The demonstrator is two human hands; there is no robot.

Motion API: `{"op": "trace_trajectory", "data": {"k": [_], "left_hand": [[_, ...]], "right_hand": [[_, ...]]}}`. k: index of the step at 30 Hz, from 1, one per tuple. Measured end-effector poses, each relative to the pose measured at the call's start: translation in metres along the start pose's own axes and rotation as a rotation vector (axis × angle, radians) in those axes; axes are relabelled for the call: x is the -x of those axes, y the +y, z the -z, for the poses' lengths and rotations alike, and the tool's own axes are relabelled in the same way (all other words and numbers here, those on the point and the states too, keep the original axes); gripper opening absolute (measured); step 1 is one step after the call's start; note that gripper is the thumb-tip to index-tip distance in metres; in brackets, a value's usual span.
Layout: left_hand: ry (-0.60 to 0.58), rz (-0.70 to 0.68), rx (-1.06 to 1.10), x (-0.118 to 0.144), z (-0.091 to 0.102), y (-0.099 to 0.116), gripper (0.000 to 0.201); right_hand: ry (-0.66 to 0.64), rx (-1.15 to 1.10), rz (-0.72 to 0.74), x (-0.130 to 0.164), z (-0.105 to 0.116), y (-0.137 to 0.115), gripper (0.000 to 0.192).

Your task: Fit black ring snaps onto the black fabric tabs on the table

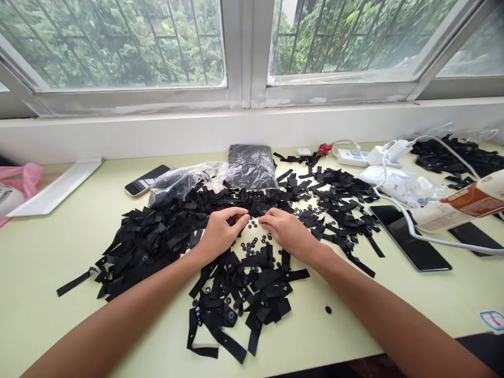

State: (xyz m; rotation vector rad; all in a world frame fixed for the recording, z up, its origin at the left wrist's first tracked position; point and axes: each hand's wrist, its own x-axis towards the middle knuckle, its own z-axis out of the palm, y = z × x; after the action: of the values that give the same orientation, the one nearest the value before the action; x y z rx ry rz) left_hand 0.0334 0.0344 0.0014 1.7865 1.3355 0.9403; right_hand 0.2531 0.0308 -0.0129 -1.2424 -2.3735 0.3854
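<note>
My left hand (221, 230) and my right hand (286, 229) rest close together on a pale green table (47, 252), amid a wide heap of black fabric strips (157, 231). The fingertips of both hands pinch toward each other over small black round buttons (252, 242) scattered between them. What the fingers hold is too small to tell. A second pile of strips (244, 294) lies just in front of my wrists. One loose button (328, 310) sits apart near my right forearm.
A clear bag (185, 178) and a dark bag (251, 167) of black pieces lie behind the heap. A phone (146, 180) lies at back left, another phone (409, 236) at right, with a power strip (354, 156), white cables and a carton (464, 202). Windows stand behind.
</note>
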Motion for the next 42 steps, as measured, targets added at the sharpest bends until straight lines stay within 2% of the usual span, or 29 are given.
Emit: {"op": "trace_trajectory", "data": {"k": [2, 5, 6, 8, 12, 14, 27, 34, 36, 39, 40, 42], "left_hand": [[0.040, -0.053, -0.033, 0.001, 0.001, 0.003, 0.031], [0.143, -0.197, -0.076, 0.007, 0.001, 0.013, 0.025], [0.173, -0.217, -0.070, 0.009, 0.001, 0.016, 0.025], [0.204, -0.164, -0.009, 0.013, -0.002, 0.022, 0.026], [0.156, 0.071, 0.168, 0.017, -0.009, 0.021, 0.035], [0.119, 0.120, 0.191, 0.016, -0.011, 0.017, 0.038], [0.040, 0.031, 0.171, 0.017, -0.012, 0.007, 0.032], [-0.001, -0.121, -0.007, 0.016, -0.011, 0.011, 0.025], [0.006, -0.190, -0.063, 0.016, -0.010, 0.010, 0.025], [0.032, -0.340, -0.141, 0.013, -0.010, 0.003, 0.022], [0.045, -0.407, -0.179, 0.012, -0.010, 0.001, 0.020], [0.081, -0.539, -0.276, 0.010, -0.010, -0.005, 0.017]], "right_hand": [[0.000, 0.013, 0.028, 0.001, 0.001, -0.002, 0.025], [0.116, -0.185, 0.017, 0.002, 0.003, -0.007, 0.018], [0.166, -0.277, 0.006, 0.002, 0.003, -0.010, 0.015], [0.249, -0.422, -0.016, 0.002, 0.004, -0.016, 0.010], [0.339, -0.575, -0.006, 0.003, 0.004, -0.025, 0.009], [0.355, -0.614, 0.015, 0.004, 0.003, -0.026, 0.009], [0.350, -0.660, -0.068, 0.003, 0.001, -0.023, 0.009], [0.323, -0.695, -0.096, 0.004, 0.000, -0.024, 0.011], [0.309, -0.725, -0.124, 0.004, -0.001, -0.022, 0.018], [0.232, -0.787, -0.168, 0.003, -0.002, -0.017, 0.039], [0.195, -0.801, -0.164, 0.003, -0.002, -0.016, 0.040], [0.168, -0.795, -0.128, 0.002, -0.001, -0.015, 0.030]]}}
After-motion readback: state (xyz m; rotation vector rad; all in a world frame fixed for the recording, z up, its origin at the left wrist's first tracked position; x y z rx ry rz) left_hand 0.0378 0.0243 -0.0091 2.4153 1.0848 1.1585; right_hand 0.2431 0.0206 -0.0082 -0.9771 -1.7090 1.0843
